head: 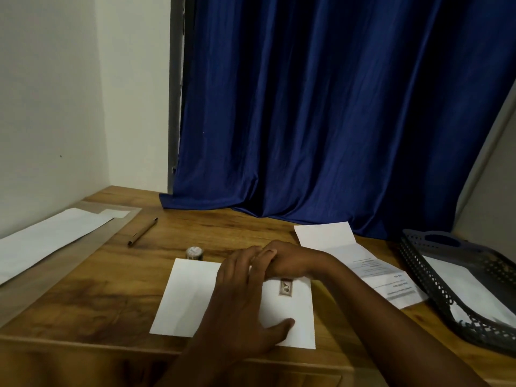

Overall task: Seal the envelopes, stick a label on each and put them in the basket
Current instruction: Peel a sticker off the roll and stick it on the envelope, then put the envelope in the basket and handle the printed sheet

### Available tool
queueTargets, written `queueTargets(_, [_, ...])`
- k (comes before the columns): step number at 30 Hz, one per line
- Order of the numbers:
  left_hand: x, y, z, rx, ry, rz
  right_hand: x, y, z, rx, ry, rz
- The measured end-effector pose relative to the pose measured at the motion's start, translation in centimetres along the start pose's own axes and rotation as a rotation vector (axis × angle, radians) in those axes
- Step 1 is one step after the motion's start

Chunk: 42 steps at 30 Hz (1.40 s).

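**A:** Your left hand [240,300] lies flat on the white paper envelope [195,297], fingers straight and spread, thumb out toward the near edge. I take that as pinning it to the brown wooden table [117,289] so it cannot slide while you work.

**B:** And your right hand [287,262] comes in across the far edge, fingers curled at the top of the small brown patterned label [286,287]. Whether you pinch the strip or just press it down, I cannot tell; your left fingers cover the spot.

**A:** The label sits on the right half of the envelope, apparently across the flap seam, so I judge the sealing and labelling of this one to be nearly done.

**B:** The small round roll of patterned tape [194,252] stands just beyond the far edge, near at hand for the next strip.

**A:** The dark grey perforated plastic basket [418,263] waits on your right, with white paper already inside, likely a finished envelope.

**B:** A printed white sheet [385,280] lies between envelope and basket, and a brown pen [143,232] and long white paper [47,238] lie well off to your left.
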State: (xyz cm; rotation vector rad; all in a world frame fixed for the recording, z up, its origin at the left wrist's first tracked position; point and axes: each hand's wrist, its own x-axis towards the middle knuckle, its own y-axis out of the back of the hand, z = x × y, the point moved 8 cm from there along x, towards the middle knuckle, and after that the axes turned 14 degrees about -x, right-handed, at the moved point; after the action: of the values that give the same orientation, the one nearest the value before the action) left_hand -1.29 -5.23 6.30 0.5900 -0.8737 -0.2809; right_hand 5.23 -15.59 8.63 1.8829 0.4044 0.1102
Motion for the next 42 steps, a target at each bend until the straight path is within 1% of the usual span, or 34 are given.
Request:
queueTargets(2, [-0.1,1.1,0.8,-0.036,-0.061,0.084,-1.0,0.5,0.8,0.043,-0.026,0.012])
queueTargets(5, [-0.5,2.6,1.6,-0.093,-0.154,0.239,-3.7,1.6,3.1,0.128,-0.129,0.051])
queueTargets(7, [-0.3,3.0,1.4,-0.122,-0.154,0.265,-6.5,2.8,4.9,0.204,-0.197,0.13])
queueTargets(9, [0.4,2.8,1.0,-0.142,-0.084,0.245,-9.9,4.3,6.9,0.289,-0.275,0.234])
queueTargets(11, [1.4,1.4,0.2,-0.17,0.027,0.164,-13.9,5.9,9.1,0.341,-0.36,0.354])
queueTargets(14, [2.6,-2.9,-1.1,-0.177,0.185,-0.087,-20.0,8.5,12.6,0.403,-0.455,0.557])
queueTargets(16, [3.2,-5.6,-1.5,-0.154,0.267,-0.208,-24.2,10.6,15.3,0.403,-0.549,0.705])
queueTargets(20, [4.4,-9.8,-0.4,-0.084,0.287,-0.344,-32.3,14.7,21.5,0.358,-0.738,0.986])
queueTargets(22, [4.1,-11.1,-0.2,0.032,0.282,-0.41,-35.7,16.2,24.3,0.318,-0.809,1.116])
queueTargets(24, [3.5,-11.8,-0.2,0.126,0.252,-0.449,-38.2,16.8,27.0,0.292,-0.871,1.196])
queueTargets(26, [3.1,-11.8,0.0,0.167,0.22,-0.459,-39.4,16.4,29.7,0.296,-0.947,1.2])
queueTargets(28, [3.0,-11.6,0.3,0.188,0.204,-0.46,-39.5,15.3,32.1,0.305,-1.048,1.14])
queueTargets(31, [2.9,-11.3,0.7,0.186,0.201,-0.465,-38.3,12.8,34.2,0.268,-1.235,0.922])
queueTargets(33, [2.9,-11.1,0.8,0.183,0.199,-0.47,-37.5,11.3,34.6,0.226,-1.316,0.786])
queueTargets(35, [2.9,-11.1,0.8,0.18,0.201,-0.474,-36.8,10.4,34.8,0.191,-1.318,0.714])
queueTargets(38, [3.0,-11.1,0.8,0.17,0.201,-0.47,-36.2,10.0,34.5,0.048,-1.335,0.608])
queueTargets(42, [3.1,-11.1,0.6,0.17,0.199,-0.463,-36.5,10.8,32.9,-0.182,-1.34,0.556])
